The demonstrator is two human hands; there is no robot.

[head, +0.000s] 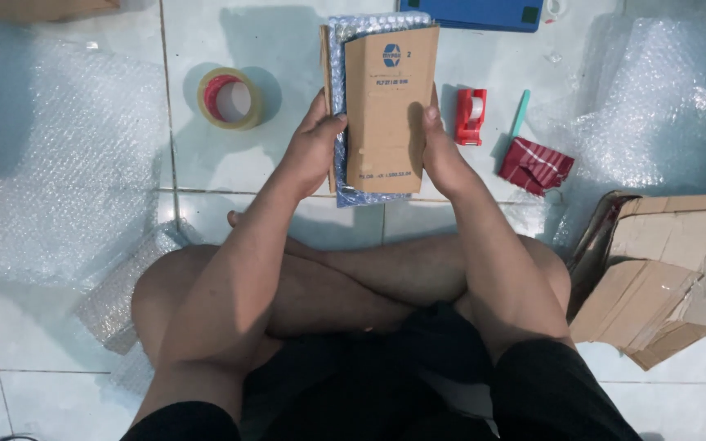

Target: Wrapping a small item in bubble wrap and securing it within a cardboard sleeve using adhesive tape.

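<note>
I sit cross-legged on a tiled floor. Both hands hold up a flat bundle: a brown cardboard piece [390,110] laid over a bubble-wrapped blue item [338,98] whose edges show at the left, top and bottom. My left hand [314,147] grips the bundle's left edge, thumb on the cardboard's front. My right hand [443,151] grips the right edge, thumb pressed on the cardboard near its side.
A roll of clear tape [230,98] lies left of the bundle. A red tape dispenser [471,116], a teal cutter [520,113] and a red striped pouch [536,166] lie to the right. Bubble wrap sheets [59,163] cover both sides. Torn cardboard [663,269] sits at right; a blue box [475,13] at top.
</note>
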